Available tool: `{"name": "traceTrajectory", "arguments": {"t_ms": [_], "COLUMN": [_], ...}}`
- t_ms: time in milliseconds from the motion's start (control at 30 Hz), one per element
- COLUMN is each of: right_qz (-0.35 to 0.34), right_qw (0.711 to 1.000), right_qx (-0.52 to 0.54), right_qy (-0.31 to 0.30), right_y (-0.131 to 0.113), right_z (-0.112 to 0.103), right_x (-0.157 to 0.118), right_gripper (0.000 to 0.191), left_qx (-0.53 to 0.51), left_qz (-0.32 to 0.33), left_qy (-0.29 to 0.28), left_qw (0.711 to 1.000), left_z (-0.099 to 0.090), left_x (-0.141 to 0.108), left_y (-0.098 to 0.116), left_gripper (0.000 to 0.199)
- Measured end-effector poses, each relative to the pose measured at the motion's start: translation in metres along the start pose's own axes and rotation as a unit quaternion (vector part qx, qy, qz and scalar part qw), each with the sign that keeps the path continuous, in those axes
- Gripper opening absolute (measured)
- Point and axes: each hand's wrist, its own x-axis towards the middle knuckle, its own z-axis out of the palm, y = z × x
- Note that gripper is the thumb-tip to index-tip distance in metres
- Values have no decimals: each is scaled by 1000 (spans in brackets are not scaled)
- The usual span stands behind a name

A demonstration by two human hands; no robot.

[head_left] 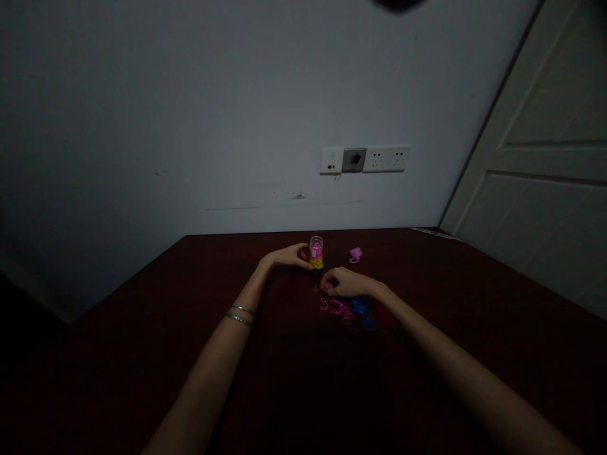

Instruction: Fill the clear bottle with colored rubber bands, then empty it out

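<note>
My left hand (294,254) grips a small clear jar (316,254) from its left side, thumb and fingers about it. The jar stands upright and uncapped, with pink pieces above yellow ones inside. Just right of and nearer than the jar, my right hand (342,282) is closed low over the table, its fingertips pinched together; what they hold, if anything, is too small to make out. Beneath this hand lie loose pink bands or strings (339,308), a blue bunch (361,306) and a dim red bunch (385,316) partly hidden by my forearm.
A pink cap-like piece with a loop (355,253) lies behind my right hand. The dark red-brown table (142,354) meets a pale wall (237,114) carrying a row of sockets (386,159). A panelled door (545,177) borders the right side. The light is dim.
</note>
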Motion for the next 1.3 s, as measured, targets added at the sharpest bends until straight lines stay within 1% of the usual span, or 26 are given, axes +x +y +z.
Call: {"name": "traceTrajectory", "arguments": {"t_ms": [100, 167, 267, 367, 467, 567, 667, 767, 833, 900, 967, 1067, 1133, 1200, 1233, 1300], "right_qz": [-16, -16, -2, -2, -11, 0, 1, -12, -18, -16, -12, -18, -20, -20, -21, -25], "right_qw": [1000, 999, 1000, 1000, 999, 999, 1000, 1000, 998, 997, 995, 993, 994, 996, 995, 993], "right_qx": [-10, -13, -16, -17, -26, -35, -16, 26, 52, 74, 92, 102, 95, 90, 93, 105], "right_qy": [22, 32, 15, -11, -24, -21, -18, -11, -19, -32, -48, -61, -43, -10, 6, 38], "right_y": [1, 3, 6, 7, 5, 2, 0, -1, -2, -4, -7, -10, -10, -8, -6, 0], "right_z": [-1, -1, 0, 1, 3, 3, 0, -6, -9, -11, -10, -6, -4, -4, -5, -9], "right_x": [-2, 0, 6, 13, 19, 22, 19, 9, 0, -10, -20, -34, -42, -49, -52, -56], "right_gripper": [34, 38, 39, 35, 29, 28, 28, 28, 28, 27, 28, 28, 29, 29, 29, 28], "left_qx": [-2, -17, -41, -55, -54, -40, -20, 16, 43, 73, 112, 191, 259, 337, 377, 432], "left_qz": [-77, -115, -136, -139, -137, -132, -128, -113, -92, -77, -71, -57, -60, -71, -70, -66], "left_qy": [5, 6, 20, 62, 106, 135, 157, 183, 184, 167, 166, 196, 194, 166, 163, 139], "left_qw": [997, 993, 990, 987, 983, 981, 979, 976, 978, 980, 977, 960, 944, 924, 909, 889], "left_z": [-17, -28, -39, -43, -42, -37, -32, -27, -22, -17, -10, 1, 10, 21, 27, 42], "left_x": [-11, -19, -28, -29, -27, -24, -23, -23, -23, -23, -25, -32, -41, -51, -57, -66], "left_y": [-11, -18, -27, -37, -50, -59, -63, -64, -66, -67, -66, -57, -44, -28, -19, 0], "left_gripper": [78, 77, 68, 58, 50, 41, 35, 30, 27, 27, 29, 30, 30, 29, 25, 21]}}
